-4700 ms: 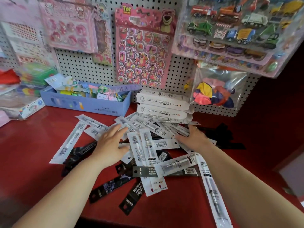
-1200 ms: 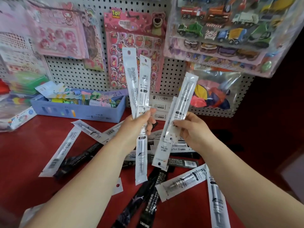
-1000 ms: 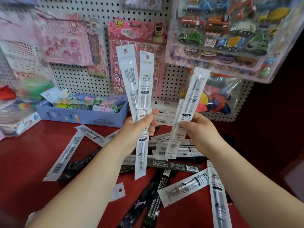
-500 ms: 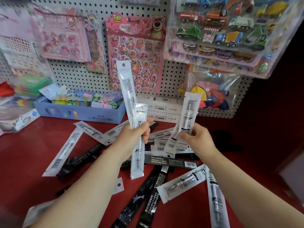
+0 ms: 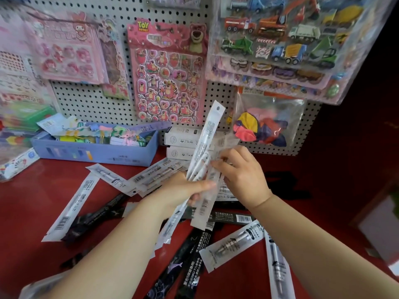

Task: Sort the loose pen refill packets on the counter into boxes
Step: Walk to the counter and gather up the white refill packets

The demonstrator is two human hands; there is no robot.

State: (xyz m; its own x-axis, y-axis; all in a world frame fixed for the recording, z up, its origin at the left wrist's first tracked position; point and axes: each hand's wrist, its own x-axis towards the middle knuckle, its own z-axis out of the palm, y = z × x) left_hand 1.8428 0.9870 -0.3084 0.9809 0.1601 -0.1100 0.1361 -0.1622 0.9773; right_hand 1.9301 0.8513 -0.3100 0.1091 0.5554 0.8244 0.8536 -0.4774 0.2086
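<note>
Both hands' white refill packets (image 5: pixel 203 160) now merged.

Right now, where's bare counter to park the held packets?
Bare red counter left of the long white packet, below the blue box. Another patch at far right. Crowded: the pile under both hands.
</note>
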